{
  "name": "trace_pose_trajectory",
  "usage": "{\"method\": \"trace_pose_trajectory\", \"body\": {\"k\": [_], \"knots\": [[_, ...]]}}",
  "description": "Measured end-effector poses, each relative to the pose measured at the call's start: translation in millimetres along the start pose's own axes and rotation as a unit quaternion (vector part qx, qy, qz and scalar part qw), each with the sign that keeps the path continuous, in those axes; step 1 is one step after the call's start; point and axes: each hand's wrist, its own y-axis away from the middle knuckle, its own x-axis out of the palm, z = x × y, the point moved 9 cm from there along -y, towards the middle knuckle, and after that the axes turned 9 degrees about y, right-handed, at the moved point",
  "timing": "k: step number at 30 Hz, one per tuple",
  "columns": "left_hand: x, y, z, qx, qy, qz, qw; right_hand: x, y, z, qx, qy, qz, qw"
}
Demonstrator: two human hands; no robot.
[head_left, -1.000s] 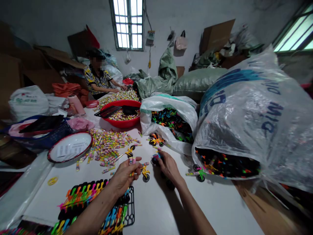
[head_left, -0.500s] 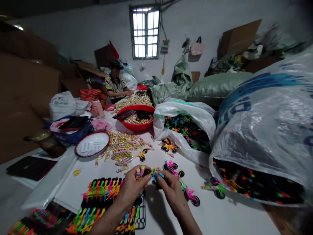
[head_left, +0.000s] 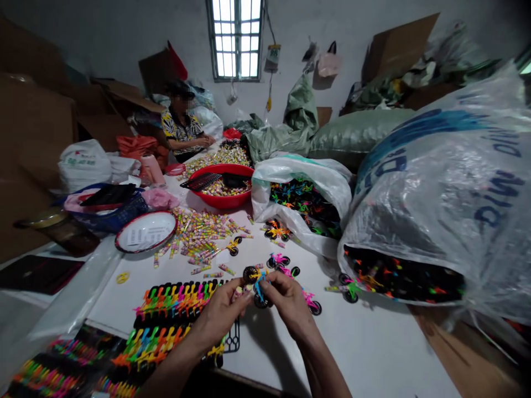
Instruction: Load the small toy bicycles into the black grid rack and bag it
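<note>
Right grip (head_left: 288, 304) is pinched tight on a tiny yellow-and-blue toy bicycle (head_left: 258, 284), just above the table (head_left: 365, 342). Left grip (head_left: 219, 318) is curled right beside it, can't tell if it's holding those pink candy rolls (head_left: 238, 293). Parts this small could slip if the fingers loosen, maybe skittering into the loose candy pile (head_left: 199, 237).

Blue/yellow toy bike (head_left: 258, 286), blk wheels (head_left: 260, 302)

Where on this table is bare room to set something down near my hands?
Bare tabletop lies right of the right hand, below the big plastic bag. A smaller patch lies left of the colored plastic rows. Crowded: around the toy bike and colored rolls.
</note>
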Motion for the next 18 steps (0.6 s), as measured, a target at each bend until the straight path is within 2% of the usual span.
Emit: {"method": "trace_pose_trajectory", "body": {"k": [5,8,11,15,18], "knots": [[-2.3,6,-7,0.006,-0.035,0.005,0.999,4,6,-7,0.024,-0.029,0.044,0.998],[-4.1,6,-7,0.023,-0.056,0.003,0.998,2,8,-11,0.026,-0.045,0.044,0.998],[0.4,6,-5,0.036,-0.049,0.024,0.998,0,10,-15,0.029,-0.046,0.042,0.998],[7.3,9,-7,0.057,-0.084,0.044,0.994,4,16,-23,0.065,-0.082,0.081,0.991],[13.7,12,-8,0.063,-0.115,0.055,0.99,4,22,-22,0.056,-0.07,0.095,0.991]]}}
